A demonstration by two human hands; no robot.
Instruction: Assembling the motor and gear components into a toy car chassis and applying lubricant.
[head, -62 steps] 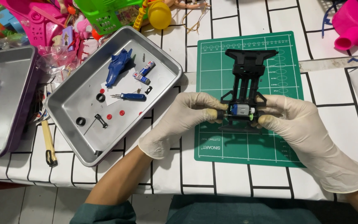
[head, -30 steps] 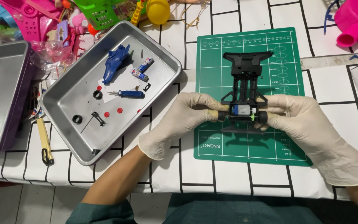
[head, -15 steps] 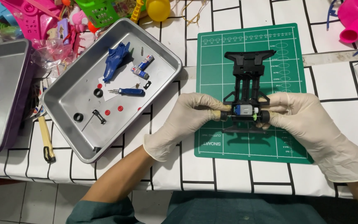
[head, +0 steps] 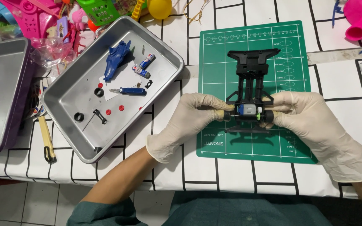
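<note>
A black toy car chassis point(head: 251, 83) lies on a green cutting mat point(head: 231, 50), its small silver motor point(head: 245, 110) near the rear axle. Both my hands wear pale latex gloves. My left hand point(head: 189, 119) pinches the left end of the rear axle, where a tan wheel hub shows. On the other side my right hand point(head: 306, 121) grips the right end of that axle. The chassis points away from me.
A silver tray point(head: 63, 104) to the left holds a blue car body point(head: 116, 62), a small blue screwdriver point(head: 131, 90), two batteries point(head: 143, 67), black tyres and red bits. A second tray point(head: 5, 83) sits at far left. Bright plastic toys crowd the back edge.
The view has shifted a little; my hands stay on the two ends of the rear axle, with the chassis in the same place on the mat.
</note>
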